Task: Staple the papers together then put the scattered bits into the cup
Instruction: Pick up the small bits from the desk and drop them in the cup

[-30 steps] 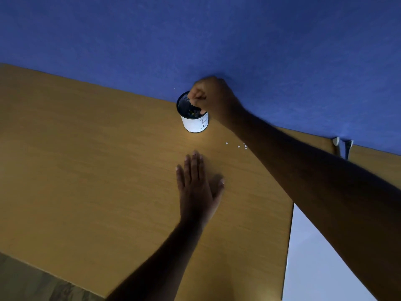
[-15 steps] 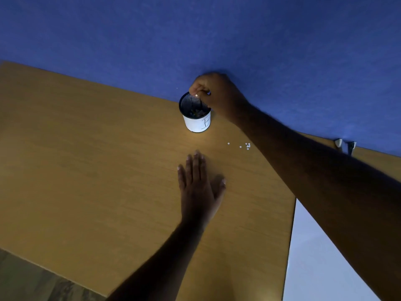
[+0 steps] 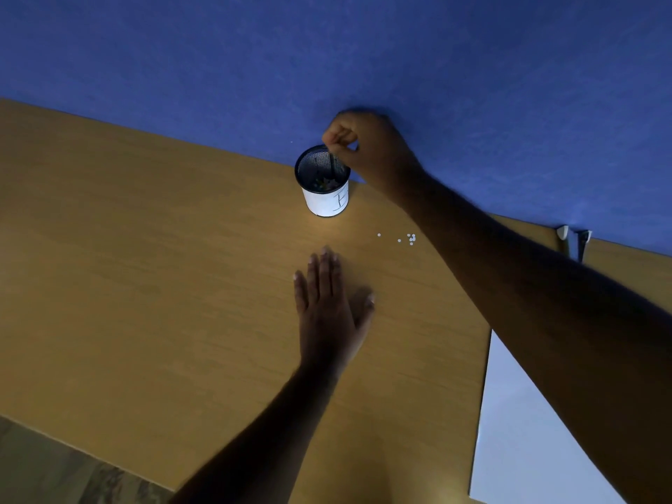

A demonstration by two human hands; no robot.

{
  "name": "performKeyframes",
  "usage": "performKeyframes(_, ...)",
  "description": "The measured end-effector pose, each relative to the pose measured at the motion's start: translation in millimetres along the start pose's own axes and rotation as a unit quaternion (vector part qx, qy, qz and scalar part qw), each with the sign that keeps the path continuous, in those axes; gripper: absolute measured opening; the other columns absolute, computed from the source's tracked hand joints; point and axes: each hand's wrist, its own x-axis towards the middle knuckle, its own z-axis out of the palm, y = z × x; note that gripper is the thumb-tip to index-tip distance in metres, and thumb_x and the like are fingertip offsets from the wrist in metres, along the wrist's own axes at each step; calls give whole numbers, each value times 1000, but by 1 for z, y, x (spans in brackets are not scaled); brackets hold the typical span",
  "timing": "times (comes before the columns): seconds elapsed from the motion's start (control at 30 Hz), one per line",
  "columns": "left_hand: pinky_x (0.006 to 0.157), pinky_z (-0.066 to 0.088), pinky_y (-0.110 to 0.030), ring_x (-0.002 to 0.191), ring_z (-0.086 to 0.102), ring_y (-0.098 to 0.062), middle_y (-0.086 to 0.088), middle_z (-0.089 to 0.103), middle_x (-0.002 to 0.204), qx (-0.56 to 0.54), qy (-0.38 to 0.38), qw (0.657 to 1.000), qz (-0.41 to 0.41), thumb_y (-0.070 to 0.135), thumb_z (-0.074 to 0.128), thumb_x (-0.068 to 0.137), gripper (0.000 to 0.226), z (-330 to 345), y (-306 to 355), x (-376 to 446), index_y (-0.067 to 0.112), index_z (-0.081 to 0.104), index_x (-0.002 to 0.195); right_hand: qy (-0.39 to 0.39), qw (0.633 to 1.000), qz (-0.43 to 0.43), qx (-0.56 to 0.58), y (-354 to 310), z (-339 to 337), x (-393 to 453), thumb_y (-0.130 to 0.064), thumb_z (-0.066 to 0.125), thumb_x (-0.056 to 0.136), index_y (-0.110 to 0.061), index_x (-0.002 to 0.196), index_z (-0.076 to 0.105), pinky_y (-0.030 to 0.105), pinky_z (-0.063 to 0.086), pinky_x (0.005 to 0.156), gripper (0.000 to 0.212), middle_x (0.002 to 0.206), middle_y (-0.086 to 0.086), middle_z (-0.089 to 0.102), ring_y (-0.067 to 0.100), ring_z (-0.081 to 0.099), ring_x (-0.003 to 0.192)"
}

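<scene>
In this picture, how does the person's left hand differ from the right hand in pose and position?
The left hand lies flat on the brown wooden table, fingers stretched out; the right hand is curled with fingertips pinched together. The left hand is nearer the camera, apart from the black mesh cup with a white paper label; the right hand is held above the cup's rim. Both arms are bare.
</scene>
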Motion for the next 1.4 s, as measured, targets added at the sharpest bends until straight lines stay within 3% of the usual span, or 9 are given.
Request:
performKeyframes(0.23,135,13,-60,168,16,-33,-11,21,180,0,-2,1000,1,64,47,104,90,0,0,0,4,27,169,68,996,-12,-65,18,-14,-56,-1,61,91,-4,96,73,1,38,72,13,95,5,70,6,59,83)
performKeyframes(0.3,135,13,-60,168,17,-33,-12,21,180,4,-3,1000,1,64,46,104,90,0,0,0,4,27,169,60,995,10,-76,30,-17,-79,-3,60,92,-4,100,72,8,44,75,14,100,8,68,10,62,87)
performKeyframes(0.43,135,12,-60,168,16,-33,-12,20,181,7,-8,1000,-1,64,44,103,91,1,-1,0,4,28,169,-31,986,63,-152,57,-20,-126,-8,54,98,-4,116,68,36,56,88,24,117,10,64,22,64,104)
performKeyframes(0.6,135,12,-60,168,16,-32,-12,21,180,7,-8,1000,-1,65,41,103,90,-1,-1,0,4,28,169,-114,964,86,-224,68,-13,-170,-9,55,101,-5,135,61,32,48,101,35,138,11,58,25,58,123)
performKeyframes(0.77,135,13,-60,168,18,-33,-12,23,180,12,-1,1000,1,63,45,104,89,-3,0,0,4,29,168,-139,946,41,-289,66,-8,-185,-12,56,101,-8,130,64,31,58,88,30,135,11,58,24,63,112)
performKeyframes(0.87,135,14,-60,168,17,-33,-13,23,180,13,-3,1000,1,63,47,104,89,-3,1,0,4,27,169,-142,944,46,-293,59,-11,-190,-7,59,97,-8,135,61,33,60,88,38,138,11,57,22,64,113)
performKeyframes(1.0,135,13,-59,168,16,-32,-12,22,180,15,-6,1000,0,63,47,104,90,-3,1,0,4,26,169,-130,942,46,-306,55,-12,-187,-7,61,97,-7,127,65,35,61,84,30,130,13,61,24,66,107)
performKeyframes(1.4,135,14,-59,168,17,-32,-12,23,180,11,-4,1000,-4,64,43,104,90,-2,1,-1,4,26,169,-149,922,-1,-358,54,-15,-173,-5,68,88,-7,121,64,30,53,71,32,112,12,64,24,63,97)
